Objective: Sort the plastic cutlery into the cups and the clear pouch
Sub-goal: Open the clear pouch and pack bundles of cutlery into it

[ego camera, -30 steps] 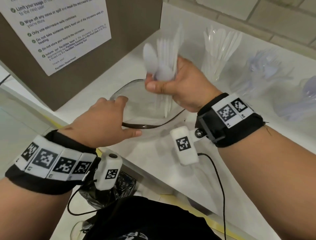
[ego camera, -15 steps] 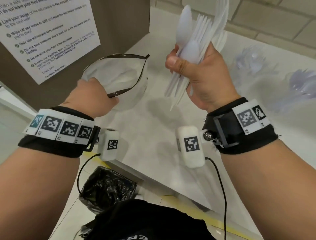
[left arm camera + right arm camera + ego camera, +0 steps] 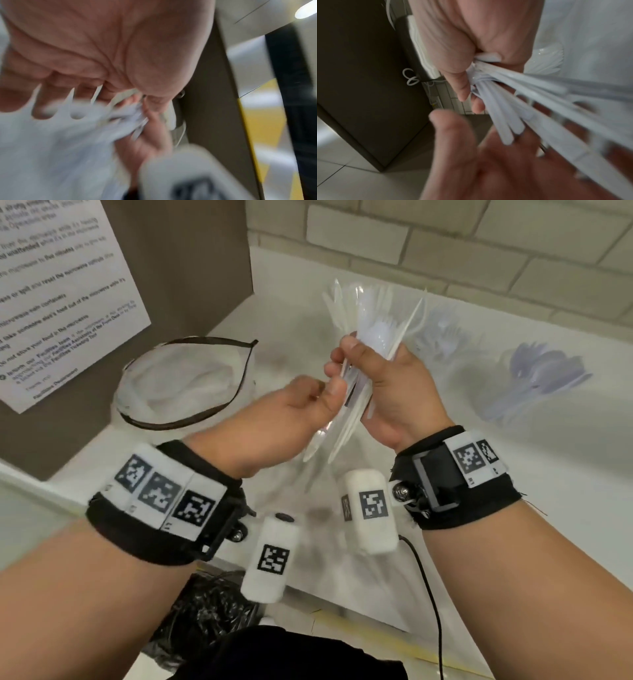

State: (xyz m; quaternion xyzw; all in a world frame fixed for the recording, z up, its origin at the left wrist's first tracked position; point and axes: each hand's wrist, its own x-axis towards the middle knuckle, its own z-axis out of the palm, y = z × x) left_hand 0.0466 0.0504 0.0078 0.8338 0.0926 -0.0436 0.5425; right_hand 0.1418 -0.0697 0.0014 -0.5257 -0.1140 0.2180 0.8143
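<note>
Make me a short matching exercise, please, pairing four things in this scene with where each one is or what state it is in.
Things:
1. right hand
2. left hand
3. clear pouch
4. paper notice

Places or states:
A. posted on the brown panel
B. lying on the counter, mouth open
C. gripping a bundle of white cutlery
D. fingers spread, reaching under the bundle's handles

Pairs: 1-C, 2-D, 3-B, 4-A

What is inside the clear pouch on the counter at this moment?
The clear pouch stands open and looks empty through its mouth; its bottom is too blurred to be sure. The cutlery bundle is in the right hand.
</note>
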